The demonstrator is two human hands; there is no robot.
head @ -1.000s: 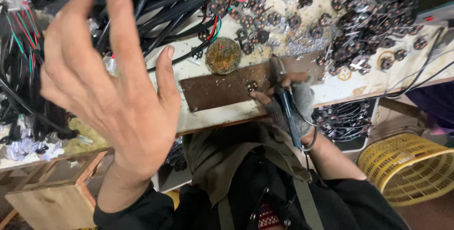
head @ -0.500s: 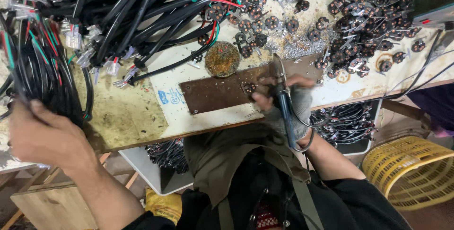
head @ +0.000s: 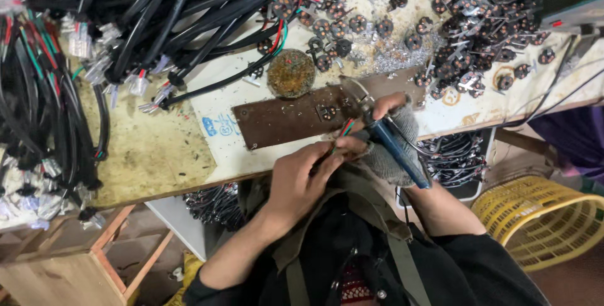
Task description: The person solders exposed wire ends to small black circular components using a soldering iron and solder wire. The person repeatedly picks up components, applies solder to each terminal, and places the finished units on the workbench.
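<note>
Left hand [head: 296,180] pinching coloured wires [head: 345,128] | right hand [head: 387,136] gripping soldering iron [head: 393,148], slanting up-left | tip seemingly meeting wires over brown plate [head: 283,117] on bench [head: 151,148]

A stained, pale table [head: 151,155] fills the view from nine to two o'clock; a yellow plastic basket [head: 541,218] sits at four, a wooden frame [head: 69,268] at eight

I see bare bench [head: 151,155] left of the brown plate [head: 283,117] — cable bundles [head: 157,10] crowd beyond, connectors [head: 478,16] right.
</note>
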